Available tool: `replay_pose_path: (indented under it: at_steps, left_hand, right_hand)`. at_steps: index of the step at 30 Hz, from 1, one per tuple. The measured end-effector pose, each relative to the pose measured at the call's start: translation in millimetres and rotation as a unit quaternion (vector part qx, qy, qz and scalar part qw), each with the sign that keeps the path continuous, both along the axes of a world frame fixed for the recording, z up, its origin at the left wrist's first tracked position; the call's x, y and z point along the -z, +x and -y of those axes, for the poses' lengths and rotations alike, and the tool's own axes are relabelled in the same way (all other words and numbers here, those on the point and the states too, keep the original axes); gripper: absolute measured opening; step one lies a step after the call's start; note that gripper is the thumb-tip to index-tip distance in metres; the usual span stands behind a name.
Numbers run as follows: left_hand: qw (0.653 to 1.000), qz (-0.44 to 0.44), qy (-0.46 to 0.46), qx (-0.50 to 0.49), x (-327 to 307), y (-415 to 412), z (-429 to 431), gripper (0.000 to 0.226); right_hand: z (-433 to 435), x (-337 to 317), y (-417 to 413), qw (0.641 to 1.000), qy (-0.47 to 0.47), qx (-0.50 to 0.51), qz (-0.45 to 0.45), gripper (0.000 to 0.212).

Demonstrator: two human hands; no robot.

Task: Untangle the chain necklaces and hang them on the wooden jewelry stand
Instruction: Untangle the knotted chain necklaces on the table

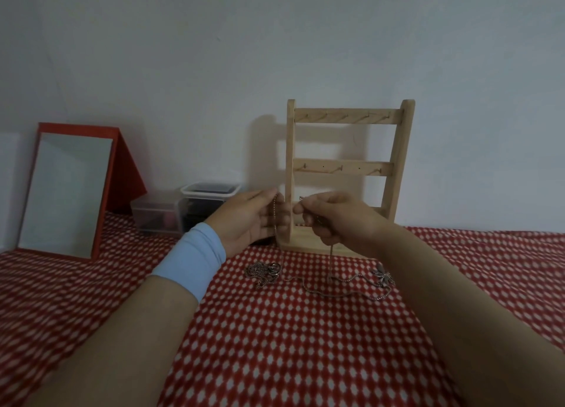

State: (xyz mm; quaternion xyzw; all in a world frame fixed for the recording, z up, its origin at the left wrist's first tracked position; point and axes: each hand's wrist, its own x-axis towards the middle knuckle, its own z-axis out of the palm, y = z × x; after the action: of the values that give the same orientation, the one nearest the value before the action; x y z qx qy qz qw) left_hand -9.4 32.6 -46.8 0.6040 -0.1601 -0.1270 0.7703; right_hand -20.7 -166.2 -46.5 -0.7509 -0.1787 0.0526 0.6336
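A wooden jewelry stand (pixel 348 168) with two hook rails stands upright on the cloth by the wall; nothing hangs on its hooks. In front of its base, my left hand (pixel 253 220) and my right hand (pixel 333 220) each pinch a thin silver chain necklace (pixel 331 254) lifted between them. One strand drops from my left fingers, another from under my right fist down to the cloth. The chain's slack (pixel 330 290) lies in loops there. A tangled clump of chains (pixel 264 270) lies below my left hand. A flower-shaped pendant (pixel 382 276) rests at the right.
A red-framed standing mirror (pixel 70 192) leans at the left. Two clear plastic boxes (pixel 189 211) sit by the wall, left of the stand. Red cloth with white dots (pixel 290 345) covers the whole surface. A light blue wristband (pixel 192 263) is on my left wrist.
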Motion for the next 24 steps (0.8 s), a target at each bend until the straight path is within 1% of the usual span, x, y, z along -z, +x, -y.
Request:
replay_pose_path:
  at_steps: [2,4,6,8,11,14,19,21,24]
  left_hand:
    - [1.000,-0.019,-0.012,-0.009,1,2,0,0.024]
    - [0.999,0.010,0.047,-0.022,2,3,-1,0.020]
    - [0.993,0.047,0.107,-0.021,2,4,-3,0.021]
    - [0.988,0.070,0.138,-0.008,0,4,-6,0.025]
    - [0.982,0.075,0.167,0.044,-6,2,-15,0.028]
    - [0.963,0.097,0.243,0.062,-14,-1,-21,0.034]
    - [0.932,0.134,0.332,0.049,-24,-9,-17,0.031]
    - [0.928,0.149,0.340,0.019,-23,-8,-14,0.036]
    - [0.934,0.152,0.324,-0.013,-21,-6,-13,0.041]
  right_hand:
    - [0,-2,0,1.000,0.006,0.013,0.014,0.028]
    - [1,-2,-1,0.999,-0.001,0.024,0.033,0.028]
    - [3,-3,-1,0.998,-0.027,0.029,0.054,0.026]
    - [4,-3,-1,0.995,-0.056,0.041,0.067,0.023]
    - [5,-3,-1,0.991,-0.084,0.061,0.081,0.019]
    - [4,-2,-2,0.989,-0.102,0.069,0.076,0.018]
    - [-2,-2,-4,0.983,-0.137,0.081,0.094,0.017]
    - [-4,-2,-4,0.983,-0.130,0.074,0.106,0.015]
    - [-5,-2,-7,0.981,-0.125,0.062,0.132,0.013]
